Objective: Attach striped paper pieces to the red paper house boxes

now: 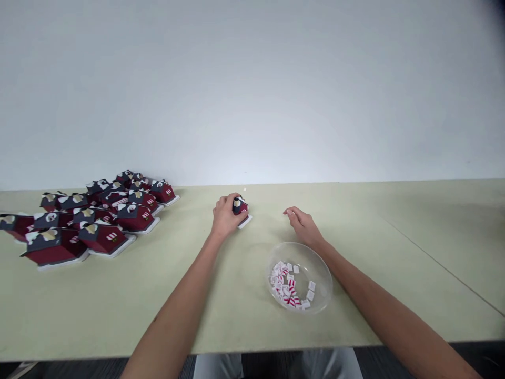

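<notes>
Two hands in view. Left hand (226,215): part-spread, thumb and fingers around one miniature house (240,207), beyond and left of the clear plastic bowl (325,268). Right hand (304,226): just beyond the bowl's far rim, fingers curled, thumb and forefinger drawn narrow; cannot tell whether anything is pinched there.

Held house: dark roof with white and tan patches, dark red wall, white base; much of it hidden by the left hand.

Counts: bowl, 1, on the worktop (394,273). Inside it, small white square tiles (311,286) and red-and-white striped pieces (291,285), heaped mostly at its left side; heap not countable. Well left of the bowl, a cluster of similar houses (104,237), more than ten; overlap prevents an exact count.
</notes>
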